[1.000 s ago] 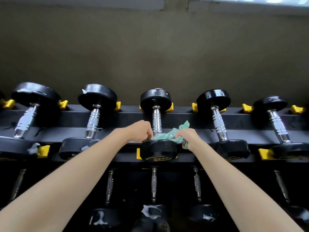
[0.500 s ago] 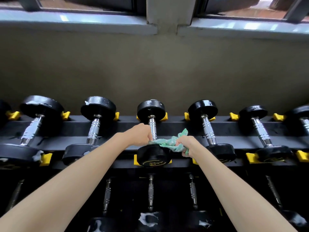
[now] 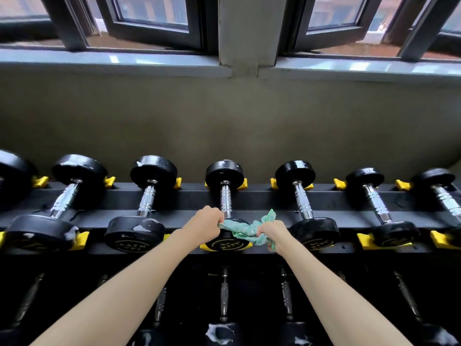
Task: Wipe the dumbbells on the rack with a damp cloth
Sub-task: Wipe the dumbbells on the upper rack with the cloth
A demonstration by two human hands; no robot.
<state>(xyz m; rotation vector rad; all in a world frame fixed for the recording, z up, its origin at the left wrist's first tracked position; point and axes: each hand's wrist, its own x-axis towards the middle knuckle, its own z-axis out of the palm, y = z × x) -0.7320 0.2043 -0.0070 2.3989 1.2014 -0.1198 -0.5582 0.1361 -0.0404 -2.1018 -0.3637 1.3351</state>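
Left hand [image 3: 208,222] fisted on one end of a green cloth [image 3: 240,228], right hand [image 3: 270,233] gripping the other end, cloth stretched between them over the near head of the centre dumbbell [image 3: 225,208], black rack [image 3: 249,198] beyond both hands, foam-flecked dumbbells left of the left hand

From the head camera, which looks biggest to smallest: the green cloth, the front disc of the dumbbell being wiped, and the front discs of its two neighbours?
1. left neighbour's disc
2. right neighbour's disc and wiped dumbbell's disc: alike; the latter is partly covered, so unranked
3. green cloth
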